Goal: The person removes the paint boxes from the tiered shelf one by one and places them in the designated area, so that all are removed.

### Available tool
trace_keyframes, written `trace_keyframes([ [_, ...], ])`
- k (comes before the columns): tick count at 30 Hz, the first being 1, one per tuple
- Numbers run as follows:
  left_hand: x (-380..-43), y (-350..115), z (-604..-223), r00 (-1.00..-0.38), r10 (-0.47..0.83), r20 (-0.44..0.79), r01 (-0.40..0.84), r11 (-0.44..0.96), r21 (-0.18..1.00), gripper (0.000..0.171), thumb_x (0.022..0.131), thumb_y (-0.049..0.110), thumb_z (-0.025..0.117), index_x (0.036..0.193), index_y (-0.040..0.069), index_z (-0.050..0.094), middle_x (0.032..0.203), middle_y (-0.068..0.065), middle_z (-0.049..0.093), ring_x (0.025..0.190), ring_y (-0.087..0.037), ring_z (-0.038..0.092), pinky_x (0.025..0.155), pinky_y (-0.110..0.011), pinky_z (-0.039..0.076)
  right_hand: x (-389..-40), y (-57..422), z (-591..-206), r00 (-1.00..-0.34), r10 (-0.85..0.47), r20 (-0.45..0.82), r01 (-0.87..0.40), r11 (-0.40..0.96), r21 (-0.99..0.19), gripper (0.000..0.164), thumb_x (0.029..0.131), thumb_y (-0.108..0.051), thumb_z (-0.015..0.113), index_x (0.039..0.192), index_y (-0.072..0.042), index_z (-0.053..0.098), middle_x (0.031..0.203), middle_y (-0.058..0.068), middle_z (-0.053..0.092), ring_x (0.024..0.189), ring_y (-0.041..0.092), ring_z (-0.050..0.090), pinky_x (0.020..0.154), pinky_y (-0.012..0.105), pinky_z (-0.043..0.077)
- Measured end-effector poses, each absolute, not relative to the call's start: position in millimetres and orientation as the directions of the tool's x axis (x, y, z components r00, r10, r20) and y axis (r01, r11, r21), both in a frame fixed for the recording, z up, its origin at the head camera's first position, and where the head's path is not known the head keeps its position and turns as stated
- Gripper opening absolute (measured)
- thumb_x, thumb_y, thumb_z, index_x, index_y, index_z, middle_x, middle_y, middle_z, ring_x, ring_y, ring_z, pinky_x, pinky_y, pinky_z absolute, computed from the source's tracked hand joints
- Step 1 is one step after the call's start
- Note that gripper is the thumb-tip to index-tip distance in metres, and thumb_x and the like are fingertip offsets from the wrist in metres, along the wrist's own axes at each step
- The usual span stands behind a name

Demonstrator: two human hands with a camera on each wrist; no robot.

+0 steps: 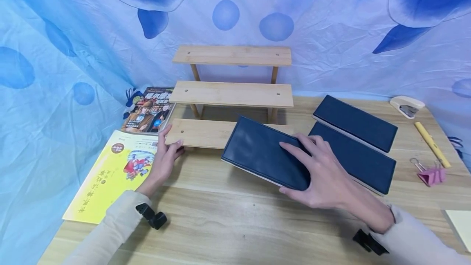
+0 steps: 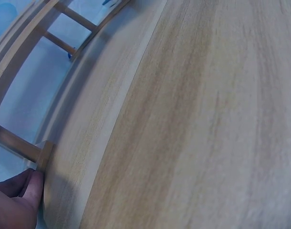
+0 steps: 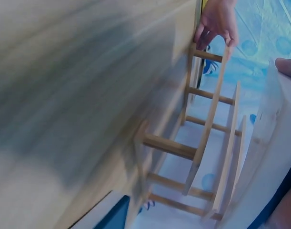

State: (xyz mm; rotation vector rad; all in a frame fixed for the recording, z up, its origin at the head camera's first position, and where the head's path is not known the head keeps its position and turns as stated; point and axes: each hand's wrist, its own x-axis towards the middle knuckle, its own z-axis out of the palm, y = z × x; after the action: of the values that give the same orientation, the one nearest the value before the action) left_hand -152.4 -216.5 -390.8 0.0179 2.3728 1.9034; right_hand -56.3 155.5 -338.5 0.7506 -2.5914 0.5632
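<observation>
A wooden three-tier stepped rack [image 1: 232,94] stands at the middle back of the table. My left hand [image 1: 164,159] grips the left end of its lowest board, thumb and fingers at the edge; in the left wrist view, fingers [image 2: 33,188] touch a wooden part by a leg. My right hand [image 1: 318,171] holds a flat navy-topped rectangular slab [image 1: 266,154] with pale sides, tilted in front of the lowest board's right part. The slab's pale side [image 3: 266,138] shows in the right wrist view. Two similar navy slabs, one farther back [image 1: 355,122] and one nearer [image 1: 358,156], lie to the right.
On the left lie a yellow picture book [image 1: 106,175] and a dark-covered magazine [image 1: 149,109]. At the right are a white stapler [image 1: 406,105], a yellow marker [image 1: 432,144], pink binder clips [image 1: 430,173] and a pale pad [image 1: 460,226]. A blue whale-printed curtain [image 1: 331,19] hangs behind.
</observation>
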Motion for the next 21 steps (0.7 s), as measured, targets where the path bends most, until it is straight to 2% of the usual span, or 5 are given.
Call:
trace_keyframes([
  [6, -150, -216, -389, -0.994, 0.068, -0.083, -0.066, 0.217, 0.974, 0.060, 0.095, 0.024, 0.043, 0.144, 0.025, 0.008, 0.148, -0.016, -0.005, 0.125, -0.038, 0.032, 0.101, -0.046, 0.036, -33, 170, -343, -0.824, -0.378, 0.423, -0.519, 0.802, -0.295, 0.085, 0.056, -0.056, 0.073, 0.130, -0.021, 0.049, 0.130, 0.013, 0.043, 0.110, 0.029, 0.038, 0.084, 0.050, 0.036],
  [13, -153, -217, -394, -0.995, 0.068, -0.078, -0.063, 0.206, 0.977, 0.060, 0.095, 0.024, 0.044, 0.144, 0.025, 0.009, 0.148, -0.016, -0.002, 0.126, -0.037, 0.031, 0.101, -0.046, 0.036, -12, 188, -352, -0.828, -0.365, 0.427, -0.508, 0.809, -0.295, 0.088, 0.053, -0.055, 0.076, 0.130, -0.021, 0.050, 0.130, 0.011, 0.044, 0.107, 0.027, 0.039, 0.082, 0.049, 0.035],
  [17, -157, -222, -402, -0.995, 0.062, -0.075, -0.060, 0.208, 0.976, 0.060, 0.095, 0.025, 0.045, 0.144, 0.029, 0.010, 0.148, -0.015, -0.001, 0.125, -0.037, 0.032, 0.099, -0.045, 0.038, 0, 198, -359, -0.826, -0.354, 0.439, -0.508, 0.805, -0.306, 0.089, 0.050, -0.052, 0.078, 0.128, -0.019, 0.051, 0.131, 0.012, 0.044, 0.107, 0.027, 0.039, 0.081, 0.049, 0.034],
  [21, -161, -225, -409, -0.996, 0.059, -0.066, -0.050, 0.232, 0.971, 0.060, 0.094, 0.029, 0.045, 0.143, 0.033, 0.011, 0.148, -0.013, -0.001, 0.125, -0.036, 0.034, 0.098, -0.042, 0.040, 11, 208, -365, -0.859, -0.332, 0.390, -0.464, 0.827, -0.318, 0.090, 0.051, -0.054, 0.078, 0.129, -0.020, 0.051, 0.133, 0.012, 0.041, 0.110, 0.027, 0.036, 0.082, 0.048, 0.033],
])
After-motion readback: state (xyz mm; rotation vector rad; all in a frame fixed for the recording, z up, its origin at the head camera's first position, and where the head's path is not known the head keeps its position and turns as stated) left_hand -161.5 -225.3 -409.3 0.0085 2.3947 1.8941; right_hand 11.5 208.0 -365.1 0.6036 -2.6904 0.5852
